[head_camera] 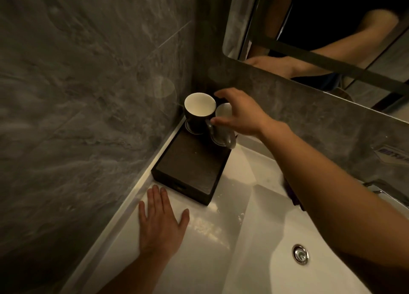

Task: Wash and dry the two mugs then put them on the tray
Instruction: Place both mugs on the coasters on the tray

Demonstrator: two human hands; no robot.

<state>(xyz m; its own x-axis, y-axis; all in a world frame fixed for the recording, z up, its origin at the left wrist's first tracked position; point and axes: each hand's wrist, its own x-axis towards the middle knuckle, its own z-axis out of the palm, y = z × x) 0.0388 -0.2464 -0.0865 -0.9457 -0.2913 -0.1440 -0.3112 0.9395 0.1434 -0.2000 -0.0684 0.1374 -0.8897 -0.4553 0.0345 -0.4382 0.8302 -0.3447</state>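
Two dark mugs with white insides stand upright on saucers at the far end of a dark rectangular tray in the corner of the counter. The left mug is in full view, its handle pointing toward me. The right mug is partly hidden under my right hand, which hovers over its rim with fingers and thumb spread to either side. I cannot tell whether they touch it. My left hand rests flat on the white counter just in front of the tray.
A white sink basin with a metal drain lies to the right of the tray. A tap shows at the right edge. Grey tiled walls close the left and back, and a mirror hangs above. Water drops lie on the counter.
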